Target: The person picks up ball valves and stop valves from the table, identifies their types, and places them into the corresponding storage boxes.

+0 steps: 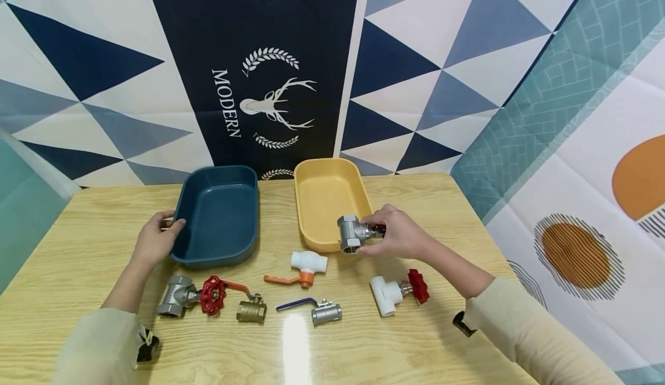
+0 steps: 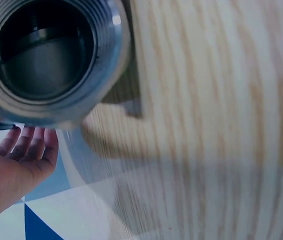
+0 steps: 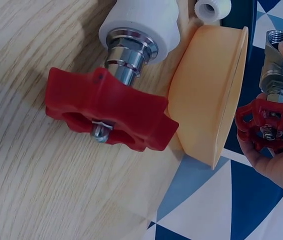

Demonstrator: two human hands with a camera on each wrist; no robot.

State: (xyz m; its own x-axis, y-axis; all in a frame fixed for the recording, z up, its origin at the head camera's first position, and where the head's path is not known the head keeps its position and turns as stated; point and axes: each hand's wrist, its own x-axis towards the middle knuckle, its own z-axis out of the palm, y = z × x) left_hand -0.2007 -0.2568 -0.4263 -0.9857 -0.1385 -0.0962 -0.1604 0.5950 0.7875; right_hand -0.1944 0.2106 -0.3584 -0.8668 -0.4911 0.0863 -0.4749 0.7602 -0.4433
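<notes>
At center right of the head view, we see a person's right hand [image 1: 392, 235] with its fingers curled round the red handwheel of a silver metal gate valve [image 1: 353, 232], the threaded body sticking out toward the left. The valve is held up off the worktop [image 1: 228, 359], overlapping the near right corner of a yellow rectangular plastic bin [image 1: 329, 200] in the frame; whether the two touch, we cannot tell. At center left, the left hand [image 1: 156, 238] grips the left rim of a dark blue rectangular plastic bin [image 1: 220, 217], thumb over the edge and the other fingers along the outside, the gap between them nearly closed.

Across the lower part of the frame, we count five more valves lying on the wood-grain surface: from the left, a second silver metal valve with a red handwheel [image 1: 176, 296], a brass valve with an orange-red lever [image 1: 251, 311], a white plastic valve with an orange handle [image 1: 309, 262], a silver valve with a blue lever [image 1: 326, 314] and a white plastic tee-shaped valve with a red knob [image 1: 387, 295]. Behind them, we read "MODERN" beside a deer's head on a patterned cloth [image 1: 260, 108].
</notes>
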